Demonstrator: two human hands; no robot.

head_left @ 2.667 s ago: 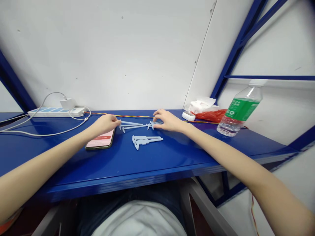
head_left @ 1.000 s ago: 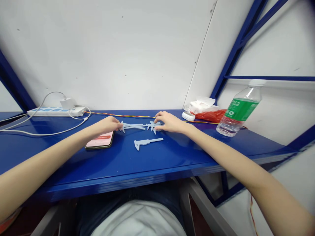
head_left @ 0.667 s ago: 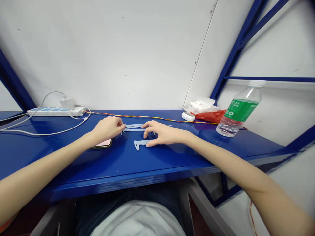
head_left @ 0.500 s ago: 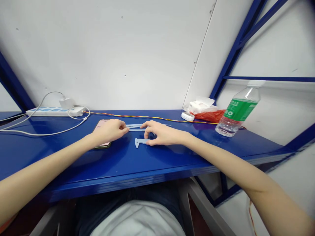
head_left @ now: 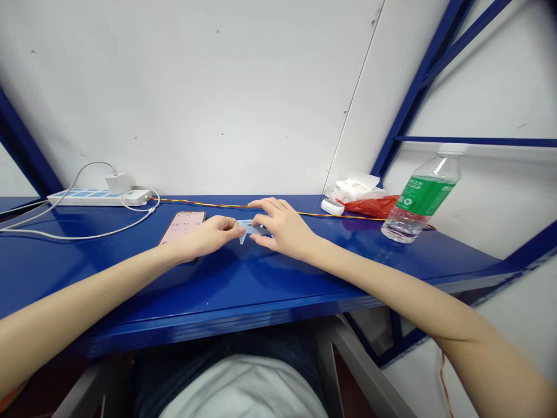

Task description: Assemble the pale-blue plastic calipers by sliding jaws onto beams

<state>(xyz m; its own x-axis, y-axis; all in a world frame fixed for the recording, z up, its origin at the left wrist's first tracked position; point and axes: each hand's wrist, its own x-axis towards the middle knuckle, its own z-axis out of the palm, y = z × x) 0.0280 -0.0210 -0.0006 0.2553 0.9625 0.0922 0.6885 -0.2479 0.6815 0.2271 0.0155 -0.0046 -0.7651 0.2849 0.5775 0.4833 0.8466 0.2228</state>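
Pale blue flat pieces, one shaped like a caliper (head_left: 244,230), lie close together at the middle of the blue table. The fingertips of my left hand (head_left: 217,235) pinch the left end of the caliper-shaped piece. Over its right part my right hand (head_left: 282,227) is spread, with the fingers apart and the thumb near the lower edge; the hand hides much of the pieces. A phone (head_left: 188,220) with a timer on its pink screen lies partly under my left wrist.
A white power strip (head_left: 93,198) with a charger and cable is at the left. Twisted wires (head_left: 209,204) run along the back. At the right are a white oval device (head_left: 332,206), a red bag (head_left: 369,205), tissues (head_left: 357,187) and a water bottle (head_left: 420,200).
The caliper-shaped piece has moved up to the other pale pieces. My left hand has shifted right and now pinches it. My right hand has moved up slightly and its fingers have spread.
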